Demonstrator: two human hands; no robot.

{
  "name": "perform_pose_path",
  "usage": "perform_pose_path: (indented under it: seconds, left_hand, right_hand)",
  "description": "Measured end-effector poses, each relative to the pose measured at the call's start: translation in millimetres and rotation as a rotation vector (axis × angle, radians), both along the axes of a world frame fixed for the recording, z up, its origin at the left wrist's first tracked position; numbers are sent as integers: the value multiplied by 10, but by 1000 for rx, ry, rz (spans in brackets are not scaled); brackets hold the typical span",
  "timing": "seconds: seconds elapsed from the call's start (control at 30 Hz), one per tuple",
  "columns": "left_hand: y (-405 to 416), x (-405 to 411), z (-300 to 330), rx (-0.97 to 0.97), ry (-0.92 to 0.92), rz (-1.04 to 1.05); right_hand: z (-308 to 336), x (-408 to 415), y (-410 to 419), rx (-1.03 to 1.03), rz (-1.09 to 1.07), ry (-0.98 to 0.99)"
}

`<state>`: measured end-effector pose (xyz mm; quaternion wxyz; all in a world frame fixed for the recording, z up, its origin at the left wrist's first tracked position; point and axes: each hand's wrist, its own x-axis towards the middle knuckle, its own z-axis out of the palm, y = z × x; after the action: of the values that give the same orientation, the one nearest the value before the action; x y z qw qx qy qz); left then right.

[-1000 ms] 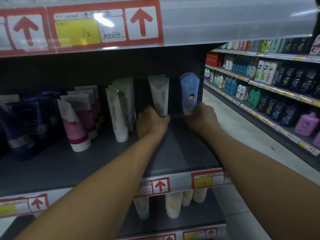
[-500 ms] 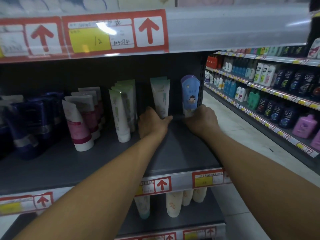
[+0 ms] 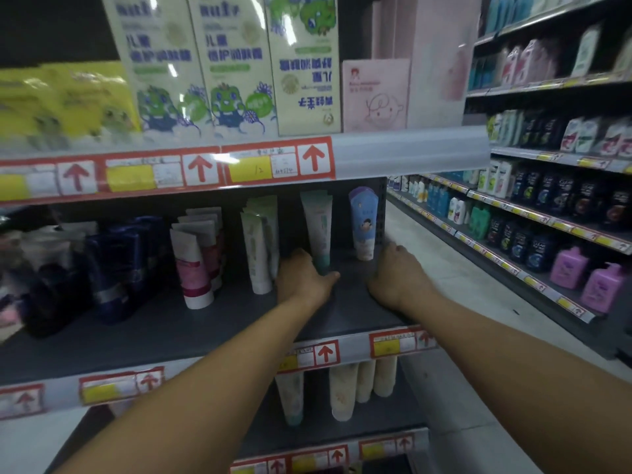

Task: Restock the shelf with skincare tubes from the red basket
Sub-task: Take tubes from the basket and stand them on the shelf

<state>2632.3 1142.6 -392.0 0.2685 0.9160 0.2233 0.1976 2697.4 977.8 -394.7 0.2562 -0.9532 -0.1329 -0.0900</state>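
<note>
On the dark middle shelf (image 3: 205, 323) a white-and-green tube (image 3: 319, 227) stands upright on its teal cap. My left hand (image 3: 301, 280) is at its base, fingers to the left and thumb stretched in front of the cap. To its right, in the shelf's far right corner, a blue tube with a cartoon child (image 3: 363, 222) stands on its own. My right hand (image 3: 396, 278) rests on the shelf just in front and to the right of it, fingers loosely curled, holding nothing. The red basket is out of view.
Left of my hands stand green-white tubes (image 3: 260, 248), pink-white tubes (image 3: 193, 265) and dark blue tubes (image 3: 116, 268). Cartoon boxes (image 3: 236, 63) fill the shelf above. Cream tubes (image 3: 343, 391) hang below. An aisle of bottles (image 3: 547, 234) runs along the right.
My right hand has let go of the blue tube and drawn back toward the shelf edge. My head has tilted up, bringing the upper shelf's boxes into view.
</note>
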Motion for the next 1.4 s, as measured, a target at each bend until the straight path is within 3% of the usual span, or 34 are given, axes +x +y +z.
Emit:
perform_pose_path:
  seconds: [0.17, 0.5, 0.73, 1.07, 1.4]
  left_hand:
    - [-153, -483, 138, -41, -28, -48]
    - [-151, -1527, 430, 54, -35, -35]
    - [64, -2191, 430, 67, 7, 8]
    - [387, -2708, -355, 1, 113, 99]
    - [549, -2977, -1483, -125, 287, 149]
  right_hand:
    - [124, -438, -108, -81, 25, -27]
    - [312, -1350, 35, -102, 59, -210]
    - [168, -1861, 262, -135, 215, -246]
    - [-606, -2444, 679, -120, 367, -156]
    - [-1694, -2771, 841, -259, 498, 10]
